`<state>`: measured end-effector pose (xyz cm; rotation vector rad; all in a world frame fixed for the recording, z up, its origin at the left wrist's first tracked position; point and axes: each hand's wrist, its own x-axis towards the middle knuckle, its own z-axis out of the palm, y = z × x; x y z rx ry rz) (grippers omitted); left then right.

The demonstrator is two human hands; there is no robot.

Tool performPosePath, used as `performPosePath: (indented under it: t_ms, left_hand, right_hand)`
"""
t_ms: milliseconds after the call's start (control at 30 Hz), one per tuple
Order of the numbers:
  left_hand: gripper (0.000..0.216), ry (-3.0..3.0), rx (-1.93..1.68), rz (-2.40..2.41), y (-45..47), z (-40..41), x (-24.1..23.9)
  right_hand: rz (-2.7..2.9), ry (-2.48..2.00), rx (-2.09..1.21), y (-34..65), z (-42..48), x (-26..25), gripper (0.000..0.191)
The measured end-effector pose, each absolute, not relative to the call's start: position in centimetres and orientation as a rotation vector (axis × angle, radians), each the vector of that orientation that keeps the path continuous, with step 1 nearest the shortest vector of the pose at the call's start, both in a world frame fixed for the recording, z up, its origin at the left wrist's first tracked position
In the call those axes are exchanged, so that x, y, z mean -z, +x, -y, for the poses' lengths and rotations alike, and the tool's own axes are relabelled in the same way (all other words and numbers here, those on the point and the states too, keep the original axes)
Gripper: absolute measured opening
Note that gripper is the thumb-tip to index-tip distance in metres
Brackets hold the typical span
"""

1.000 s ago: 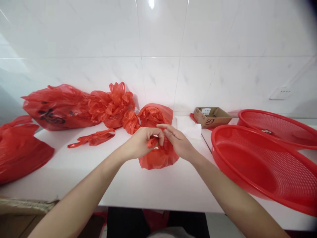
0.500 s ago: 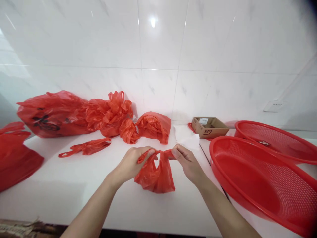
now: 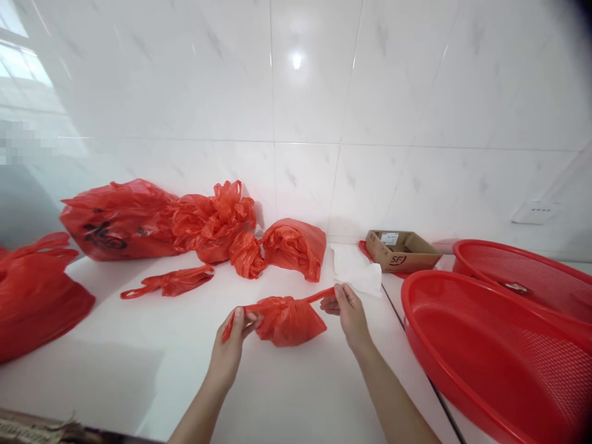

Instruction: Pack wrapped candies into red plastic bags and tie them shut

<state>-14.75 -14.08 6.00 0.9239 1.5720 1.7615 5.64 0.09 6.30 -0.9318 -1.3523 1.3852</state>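
Note:
A small red plastic bag (image 3: 287,319) lies bunched on the white counter (image 3: 139,364) between my hands. My left hand (image 3: 231,345) pinches one handle at the bag's left end. My right hand (image 3: 349,308) pinches the other handle, stretched out tight to the right. The two handles cross in a knot on top of the bag.
Several more red bags (image 3: 203,225) lie along the tiled wall, one flat bag (image 3: 169,282) in front of them and a big one (image 3: 32,296) at the far left. A small cardboard box (image 3: 401,250), white paper (image 3: 354,266) and two red mesh baskets (image 3: 490,345) fill the right side.
The hands have moved apart, pulling the bag's handles outward and drawing the knot tight. The bag has gone from hanging upright to lying low on the counter.

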Motion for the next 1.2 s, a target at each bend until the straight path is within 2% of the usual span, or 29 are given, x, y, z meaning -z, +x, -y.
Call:
performPosePath:
  t_ms: [100,200,367,467,700,967,1200]
  left_hand:
    - [0.042,0.75,-1.819,-1.537,-13.9,13.7,-5.2]
    - [0.042,0.71,-1.818,-1.57,-13.7,13.6,-5.0]
    - [0.039,1.138,-1.664,-1.998,-13.4,12.5,-4.9]
    - [0.038,1.444,-1.479,-2.228,-13.2,10.9,-4.3]
    - [0.035,1.52,-1.0,-2.321,-14.6,8.8,-3.0]
    - [0.047,1.504,-0.746,-2.412,-16.3,9.3,-3.0]
    - [0.047,1.568,-0.44,-2.485,-17.7,6.1,-3.8]
  right_hand:
    - [1.307,-0.957,-1.339,3.7,0.6,-5.5,0.042]
    - [1.459,-1.012,-1.129,2.0,1.4,-4.5,0.035]
    - [1.887,-1.09,-0.726,0.4,2.2,-2.4,0.029]
    - [1.953,-1.097,-0.706,0.1,2.4,-1.5,0.031]
    - [1.981,-1.131,-0.681,1.1,1.8,-1.4,0.03]
    - [2.047,-1.325,-0.567,2.9,-1.1,-1.0,0.036]
    - [2.253,-1.521,-0.448,1.4,-3.9,-0.4,0.026]
